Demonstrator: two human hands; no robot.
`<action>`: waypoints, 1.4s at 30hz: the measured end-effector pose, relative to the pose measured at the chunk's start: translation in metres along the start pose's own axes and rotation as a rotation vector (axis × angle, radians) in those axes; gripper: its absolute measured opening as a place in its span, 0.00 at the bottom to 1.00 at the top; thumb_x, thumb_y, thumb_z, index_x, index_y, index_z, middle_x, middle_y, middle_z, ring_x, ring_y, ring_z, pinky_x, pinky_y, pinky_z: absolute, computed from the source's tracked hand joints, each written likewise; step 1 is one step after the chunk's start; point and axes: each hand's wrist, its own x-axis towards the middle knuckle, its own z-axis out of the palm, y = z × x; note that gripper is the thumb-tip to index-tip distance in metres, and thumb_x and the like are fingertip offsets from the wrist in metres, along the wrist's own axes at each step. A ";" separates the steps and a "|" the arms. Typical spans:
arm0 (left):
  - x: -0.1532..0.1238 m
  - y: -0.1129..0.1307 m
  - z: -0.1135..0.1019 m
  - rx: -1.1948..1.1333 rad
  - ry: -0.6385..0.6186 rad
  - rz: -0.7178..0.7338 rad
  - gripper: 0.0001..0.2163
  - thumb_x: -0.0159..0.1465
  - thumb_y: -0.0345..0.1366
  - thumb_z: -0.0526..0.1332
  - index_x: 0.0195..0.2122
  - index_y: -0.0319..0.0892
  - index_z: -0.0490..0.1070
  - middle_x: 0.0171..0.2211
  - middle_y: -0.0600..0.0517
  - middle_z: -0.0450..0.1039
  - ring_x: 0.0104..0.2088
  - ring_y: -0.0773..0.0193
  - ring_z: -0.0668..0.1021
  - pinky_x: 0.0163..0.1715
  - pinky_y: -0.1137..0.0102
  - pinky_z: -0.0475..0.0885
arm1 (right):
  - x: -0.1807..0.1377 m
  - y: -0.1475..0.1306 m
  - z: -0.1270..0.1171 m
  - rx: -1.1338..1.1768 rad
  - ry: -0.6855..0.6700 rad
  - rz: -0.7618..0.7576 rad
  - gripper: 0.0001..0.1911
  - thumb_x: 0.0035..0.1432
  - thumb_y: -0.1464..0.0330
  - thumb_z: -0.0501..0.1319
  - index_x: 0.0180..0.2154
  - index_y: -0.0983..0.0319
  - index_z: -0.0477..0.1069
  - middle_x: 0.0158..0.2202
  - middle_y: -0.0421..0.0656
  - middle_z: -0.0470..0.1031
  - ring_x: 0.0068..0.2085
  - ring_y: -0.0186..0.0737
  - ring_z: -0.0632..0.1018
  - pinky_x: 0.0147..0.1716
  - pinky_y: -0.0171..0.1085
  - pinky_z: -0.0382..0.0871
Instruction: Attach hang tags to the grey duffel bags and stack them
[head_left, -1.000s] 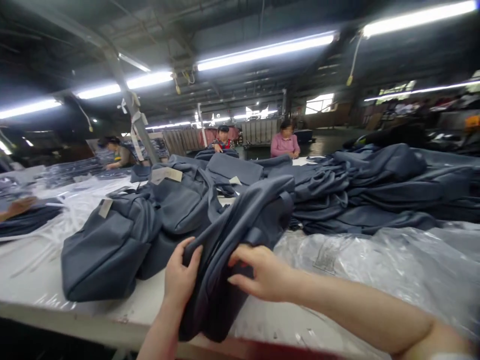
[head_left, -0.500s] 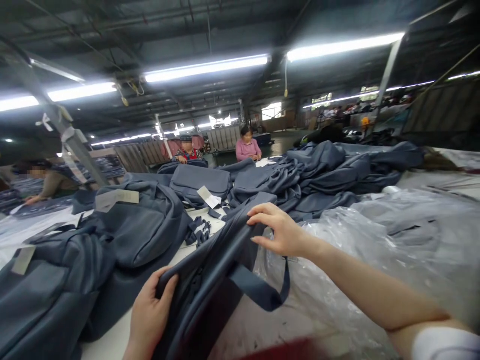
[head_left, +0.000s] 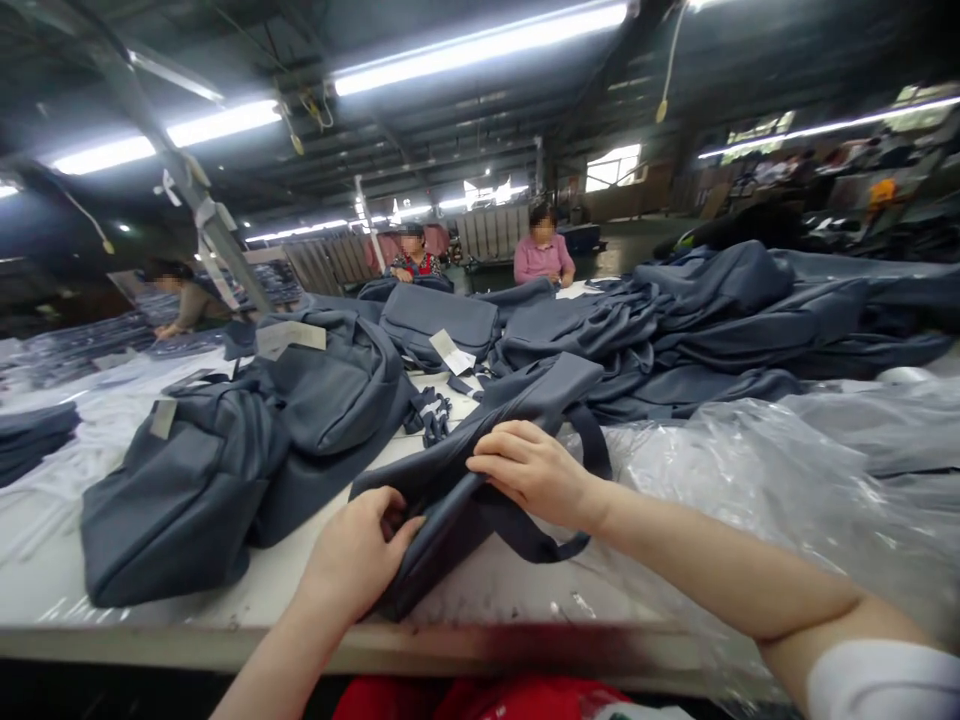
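Note:
A dark blue-grey fabric bag (head_left: 525, 400) lies folded on the white table (head_left: 225, 600) right in front of me, a strap looping out beneath it. My left hand (head_left: 360, 550) grips its near edge, thumb on top and fingers curled into the fold. My right hand (head_left: 529, 470) presses down on the bag's middle with the fingers bent over the cloth.
A finished bag (head_left: 187, 480) with a paper tag lies at my left, more bags behind it. A heap of the same fabric (head_left: 712, 320) covers the far right. Clear plastic sheeting (head_left: 787, 470) spreads at the right. Three people work at the far end of the table.
The bag came down from a raised, hanging hold to lie flatter on the table. My right hand moved back from its far end to the middle; my left hand stayed on the near edge.

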 end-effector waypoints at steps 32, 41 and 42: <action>-0.034 -0.127 0.002 -0.054 0.133 0.191 0.29 0.60 0.52 0.59 0.60 0.43 0.62 0.58 0.43 0.67 0.56 0.51 0.71 0.55 0.60 0.67 | 0.039 0.001 -0.035 0.319 -0.510 0.050 0.15 0.63 0.61 0.60 0.46 0.64 0.73 0.44 0.47 0.75 0.45 0.40 0.73 0.49 0.39 0.66; 0.064 -0.041 0.019 -0.390 -0.053 0.273 0.20 0.62 0.54 0.56 0.33 0.43 0.75 0.29 0.52 0.77 0.33 0.56 0.77 0.36 0.67 0.69 | 0.068 -0.033 0.019 0.094 -0.770 -0.124 0.08 0.62 0.68 0.59 0.41 0.61 0.76 0.37 0.44 0.80 0.39 0.42 0.78 0.35 0.38 0.65; 0.068 -0.042 0.022 -0.463 -0.109 0.256 0.21 0.61 0.56 0.56 0.33 0.42 0.76 0.29 0.52 0.77 0.33 0.56 0.77 0.35 0.68 0.69 | 0.068 -0.036 0.023 0.070 -0.810 -0.124 0.08 0.62 0.67 0.60 0.39 0.62 0.76 0.35 0.44 0.80 0.38 0.43 0.78 0.32 0.39 0.65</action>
